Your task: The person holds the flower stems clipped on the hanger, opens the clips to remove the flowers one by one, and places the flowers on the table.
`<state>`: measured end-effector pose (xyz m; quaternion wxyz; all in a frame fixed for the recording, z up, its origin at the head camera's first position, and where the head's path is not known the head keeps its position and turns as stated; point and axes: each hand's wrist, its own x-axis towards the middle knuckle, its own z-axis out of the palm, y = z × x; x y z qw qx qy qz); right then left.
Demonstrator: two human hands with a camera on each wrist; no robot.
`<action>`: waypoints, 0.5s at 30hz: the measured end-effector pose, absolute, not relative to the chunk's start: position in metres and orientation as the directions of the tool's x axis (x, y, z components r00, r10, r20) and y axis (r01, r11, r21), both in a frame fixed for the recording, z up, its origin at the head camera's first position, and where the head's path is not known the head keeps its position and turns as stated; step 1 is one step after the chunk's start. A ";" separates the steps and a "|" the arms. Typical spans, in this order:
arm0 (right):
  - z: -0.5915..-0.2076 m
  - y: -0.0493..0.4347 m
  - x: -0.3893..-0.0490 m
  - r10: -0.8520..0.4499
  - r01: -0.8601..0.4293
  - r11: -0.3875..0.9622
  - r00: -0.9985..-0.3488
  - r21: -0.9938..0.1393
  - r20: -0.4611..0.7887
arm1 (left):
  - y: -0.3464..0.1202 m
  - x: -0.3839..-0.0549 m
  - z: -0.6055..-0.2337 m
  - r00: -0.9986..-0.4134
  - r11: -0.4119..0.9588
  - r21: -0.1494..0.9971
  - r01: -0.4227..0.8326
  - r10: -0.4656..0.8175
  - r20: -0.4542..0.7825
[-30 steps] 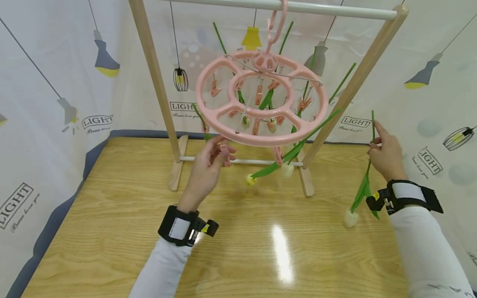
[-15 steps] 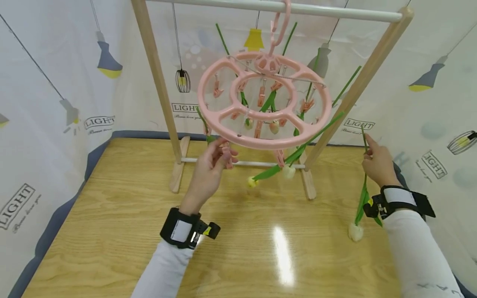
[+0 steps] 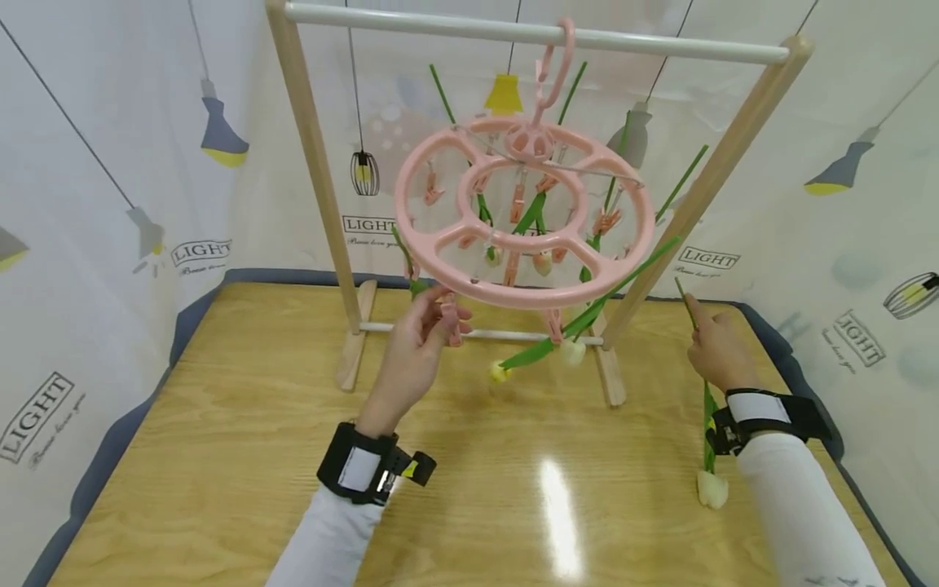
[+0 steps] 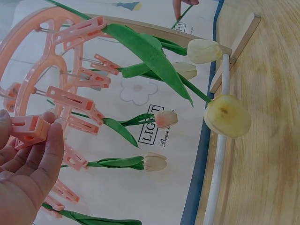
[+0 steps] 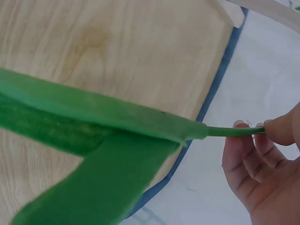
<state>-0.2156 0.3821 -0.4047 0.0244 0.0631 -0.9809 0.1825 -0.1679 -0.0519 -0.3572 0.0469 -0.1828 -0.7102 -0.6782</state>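
Note:
My left hand (image 3: pixel 418 350) pinches a pink clothespin (image 3: pixel 451 319) at the front left of the round pink hanger (image 3: pixel 524 297). In the left wrist view that clothespin (image 4: pixel 30 130) sits between thumb and fingers. Off to the right, my right hand (image 3: pixel 720 350) holds a tulip by its green stem (image 5: pixel 236 131). The white bloom (image 3: pixel 712 489) points down, towards the front. Its broad leaves (image 5: pixel 98 105) fill much of the right wrist view. Several other tulips hang from clothespins on the hanger, among them a yellow one (image 4: pixel 227 116) and a white one (image 4: pixel 204 50).
The hanger hooks over the white rail (image 3: pixel 440 26) of a wooden stand, whose posts (image 3: pixel 315 163) and feet (image 3: pixel 610 377) stand on the wood-grain table (image 3: pixel 469 489). Printed cloth (image 3: pixel 293 220) surrounds the table at the back and sides.
My right hand has moved left and nearer with the tulip, whose stem top now leans left. The left hand stays on its clothespin. The head view has tilted up slightly.

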 end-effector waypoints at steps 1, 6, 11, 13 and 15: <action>-0.407 0.380 -0.216 -0.121 -0.134 0.932 -0.991 -0.336 0.060 | -0.052 -0.168 -0.358 -0.929 0.010 0.946 0.324 0.192 0.316; -0.416 0.371 -0.216 -0.139 -0.143 0.955 -0.990 -0.260 0.036 | -0.053 -0.166 -0.357 -0.932 0.010 0.947 0.320 0.186 0.312; -0.423 0.365 -0.215 -0.116 -0.115 0.971 -0.993 -0.212 0.010 | -0.051 -0.167 -0.359 -0.929 0.009 0.946 0.324 0.193 0.316; -0.425 0.362 -0.215 -0.113 -0.109 0.972 -0.994 -0.207 -0.009 | -0.051 -0.168 -0.360 -0.926 0.008 0.943 0.332 0.193 0.324; -0.426 0.359 -0.216 -0.113 -0.108 0.972 -0.993 -0.206 -0.013 | -0.050 -0.168 -0.360 -0.924 0.008 0.941 0.338 0.193 0.331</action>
